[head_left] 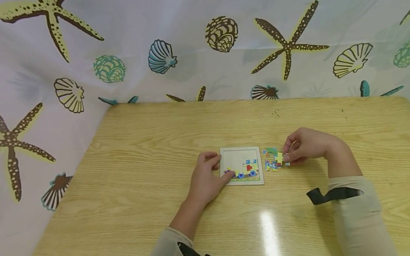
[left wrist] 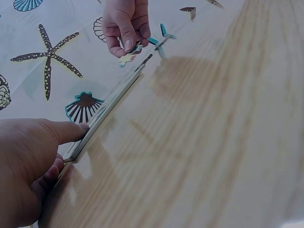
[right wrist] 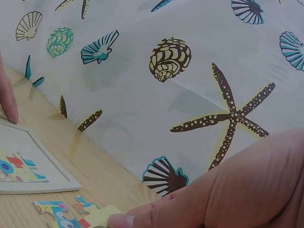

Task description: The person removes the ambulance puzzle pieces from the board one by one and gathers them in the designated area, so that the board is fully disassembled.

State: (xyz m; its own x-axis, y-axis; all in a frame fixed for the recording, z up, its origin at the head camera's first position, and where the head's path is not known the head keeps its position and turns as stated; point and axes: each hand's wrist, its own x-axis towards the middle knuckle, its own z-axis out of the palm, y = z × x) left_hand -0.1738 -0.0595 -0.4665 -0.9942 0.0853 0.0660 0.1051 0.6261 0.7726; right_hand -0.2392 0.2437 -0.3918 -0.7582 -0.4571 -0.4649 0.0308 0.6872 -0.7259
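A square jigsaw tray (head_left: 239,148) with a pale rim lies flat on the table, its lower part filled with pieces of a colourful picture with blue wheels. My left hand (head_left: 206,180) holds the tray's left side, thumb over the near corner and fingers at the edge. Loose jigsaw pieces (head_left: 271,165) lie in a small cluster just right of the tray. At that cluster's right side, my right hand (head_left: 309,144) pinches a jigsaw piece (left wrist: 127,59) between thumb and fingers. In the right wrist view, the thumb (right wrist: 121,221) meets a yellow piece, and the fingers partly hide it.
The wood-grain table (head_left: 137,160) extends around the tray on all sides. A white cloth (head_left: 192,75) printed with shells and starfish hangs along the back and sides. Black straps (head_left: 333,194) hang from both sleeves.
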